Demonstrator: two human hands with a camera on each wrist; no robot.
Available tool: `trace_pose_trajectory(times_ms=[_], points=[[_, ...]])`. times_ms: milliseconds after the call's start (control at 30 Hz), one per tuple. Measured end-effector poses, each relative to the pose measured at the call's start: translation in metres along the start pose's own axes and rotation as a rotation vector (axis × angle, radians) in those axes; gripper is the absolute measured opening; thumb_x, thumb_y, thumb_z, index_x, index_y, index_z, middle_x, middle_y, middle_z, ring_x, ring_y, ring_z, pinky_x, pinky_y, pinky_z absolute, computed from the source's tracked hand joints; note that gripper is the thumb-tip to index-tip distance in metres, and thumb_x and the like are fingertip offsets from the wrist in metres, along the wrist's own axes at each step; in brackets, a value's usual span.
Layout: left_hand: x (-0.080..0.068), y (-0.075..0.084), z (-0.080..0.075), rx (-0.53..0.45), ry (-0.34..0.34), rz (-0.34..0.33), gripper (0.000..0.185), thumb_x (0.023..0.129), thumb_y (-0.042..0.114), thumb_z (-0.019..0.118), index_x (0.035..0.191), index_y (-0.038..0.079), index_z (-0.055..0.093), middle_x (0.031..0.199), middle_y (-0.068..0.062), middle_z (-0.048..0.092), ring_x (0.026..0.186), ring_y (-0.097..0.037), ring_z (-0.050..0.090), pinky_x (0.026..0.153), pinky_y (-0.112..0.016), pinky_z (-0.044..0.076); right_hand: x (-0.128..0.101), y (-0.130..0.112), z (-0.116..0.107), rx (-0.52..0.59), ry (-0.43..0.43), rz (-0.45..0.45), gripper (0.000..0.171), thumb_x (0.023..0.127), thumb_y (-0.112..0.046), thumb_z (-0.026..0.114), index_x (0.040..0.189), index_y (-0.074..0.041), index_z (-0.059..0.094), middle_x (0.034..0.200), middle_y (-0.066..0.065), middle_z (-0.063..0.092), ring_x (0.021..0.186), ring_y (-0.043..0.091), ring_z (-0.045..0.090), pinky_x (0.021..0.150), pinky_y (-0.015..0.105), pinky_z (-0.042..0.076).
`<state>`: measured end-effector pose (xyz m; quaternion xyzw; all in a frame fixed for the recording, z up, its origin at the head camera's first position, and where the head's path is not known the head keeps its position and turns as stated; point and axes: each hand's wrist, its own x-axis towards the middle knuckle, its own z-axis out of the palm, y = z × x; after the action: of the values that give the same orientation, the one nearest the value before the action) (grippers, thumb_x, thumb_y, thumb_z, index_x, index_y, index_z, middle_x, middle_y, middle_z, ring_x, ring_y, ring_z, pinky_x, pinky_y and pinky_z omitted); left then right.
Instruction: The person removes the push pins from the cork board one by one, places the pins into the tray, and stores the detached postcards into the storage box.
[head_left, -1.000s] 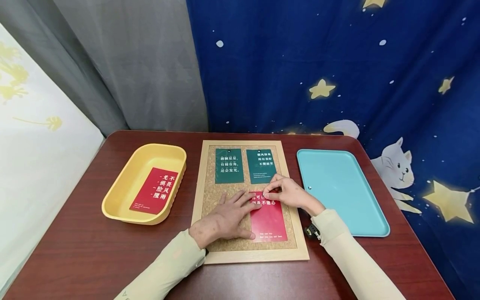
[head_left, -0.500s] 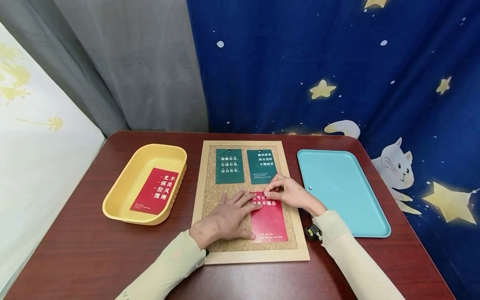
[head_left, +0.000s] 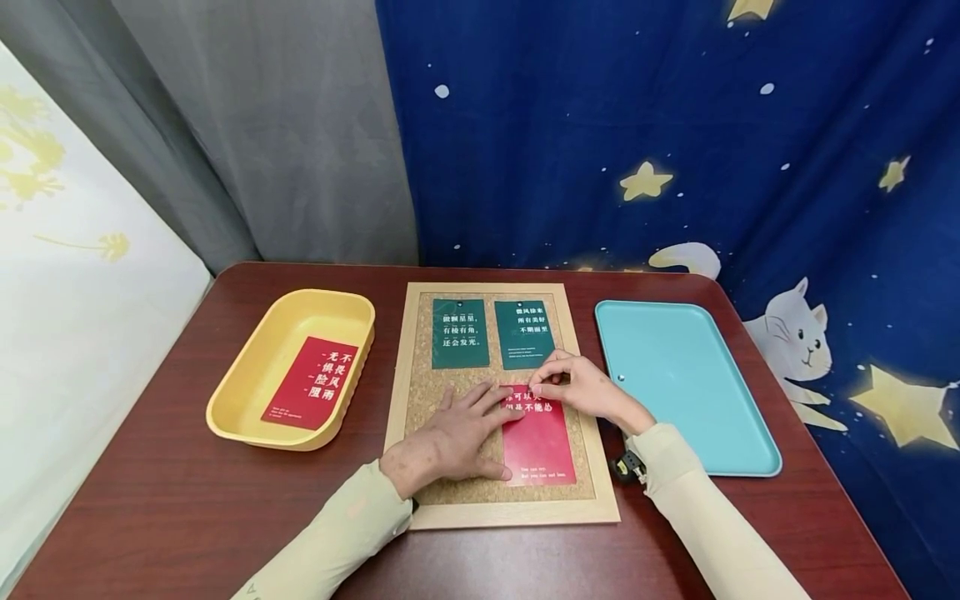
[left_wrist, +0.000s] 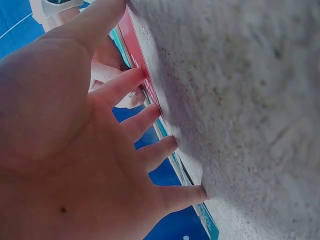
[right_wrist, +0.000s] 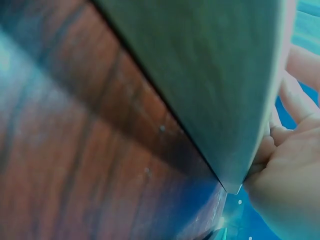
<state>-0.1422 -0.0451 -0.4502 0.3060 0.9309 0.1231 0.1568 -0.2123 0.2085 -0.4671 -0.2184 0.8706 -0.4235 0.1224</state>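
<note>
Two green cards (head_left: 461, 333) and one red card (head_left: 537, 442) are lying on the framed cork board (head_left: 420, 400); the left hand (head_left: 450, 433) is pressing flat (fingers spread), the right hand (head_left: 581, 385) is pinching the card's far edge, and another red card (head_left: 311, 383) is lying in the yellow tray (head_left: 247, 367) at left.

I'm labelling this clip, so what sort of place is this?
Probably a small staged tabletop corner indoors, not a real workplace: a wooden table holding a cork board with cards, backed by a star-and-cat cloth and a grey curtain.
</note>
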Motion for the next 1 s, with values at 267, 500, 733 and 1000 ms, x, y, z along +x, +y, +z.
trace_pose_trajectory(times_ms=[267, 500, 733, 1000], points=[[-0.001, 0.0, 0.0, 0.005, 0.005, 0.004, 0.085, 0.086, 0.061, 0.077, 0.158, 0.034, 0.042, 0.173, -0.001, 0.027, 0.163, -0.033, 0.019, 0.126, -0.072, 0.016, 0.0, 0.002, 0.001, 0.009, 0.022, 0.006, 0.007, 0.098, -0.021, 0.074, 0.097, -0.017, 0.08, 0.098, 0.004, 0.065, 0.09, 0.018, 0.054, 0.082, 0.028, 0.046], [0.0, 0.001, 0.0, 0.004, 0.005, 0.006, 0.084, 0.086, 0.061, 0.077, 0.158, 0.033, 0.043, 0.173, -0.001, 0.027, 0.163, -0.033, 0.019, 0.126, -0.073, 0.017, -0.002, 0.003, 0.0, 0.025, 0.045, 0.005, 0.008, 0.098, -0.02, 0.074, 0.099, -0.015, 0.08, 0.099, 0.005, 0.066, 0.089, 0.018, 0.053, 0.08, 0.027, 0.045], [-0.001, 0.001, 0.0, -0.003, -0.001, -0.001, 0.083, 0.086, 0.06, 0.077, 0.158, 0.033, 0.043, 0.174, -0.001, 0.026, 0.163, -0.033, 0.018, 0.127, -0.072, 0.015, -0.003, -0.003, -0.003, 0.037, 0.064, 0.017, 0.009, 0.097, -0.02, 0.074, 0.1, -0.015, 0.08, 0.1, 0.006, 0.068, 0.088, 0.019, 0.054, 0.078, 0.027, 0.046], [-0.001, 0.001, 0.0, -0.006, -0.004, -0.002, 0.083, 0.087, 0.062, 0.075, 0.158, 0.034, 0.043, 0.174, 0.0, 0.024, 0.164, -0.032, 0.016, 0.127, -0.072, 0.014, -0.004, -0.007, -0.006, 0.058, 0.085, 0.029, 0.012, 0.097, -0.019, 0.075, 0.103, -0.011, 0.08, 0.102, 0.008, 0.068, 0.086, 0.02, 0.054, 0.074, 0.025, 0.046]])
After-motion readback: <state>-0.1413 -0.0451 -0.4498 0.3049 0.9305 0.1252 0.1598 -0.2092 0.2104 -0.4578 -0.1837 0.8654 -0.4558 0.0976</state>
